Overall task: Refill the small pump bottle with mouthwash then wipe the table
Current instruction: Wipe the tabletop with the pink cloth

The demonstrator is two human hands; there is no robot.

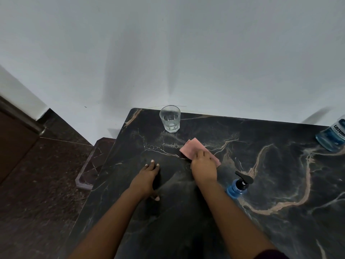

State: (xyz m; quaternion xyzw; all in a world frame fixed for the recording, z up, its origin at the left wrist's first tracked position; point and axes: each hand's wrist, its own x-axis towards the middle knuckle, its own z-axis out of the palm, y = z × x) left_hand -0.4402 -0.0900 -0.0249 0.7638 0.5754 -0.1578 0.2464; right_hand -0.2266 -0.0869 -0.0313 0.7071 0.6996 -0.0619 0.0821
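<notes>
A folded pink cloth (192, 147) lies on the dark marble table (270, 227), and my right hand (203, 166) presses down on its near part with flat fingers. My left hand (148, 179) rests on the bare tabletop to the left of the cloth, fingers spread and straight. The small pump bottle (238, 186), with blue liquid and a black pump head, stands just right of my right wrist. The large mouthwash bottle (334, 134), blue with a label, stands at the table's far right edge, partly cut off by the frame.
A clear glass (170, 118) with some water stands near the table's far left corner, by the white wall. The table's left edge drops to a dark stone floor with a low step (89, 171).
</notes>
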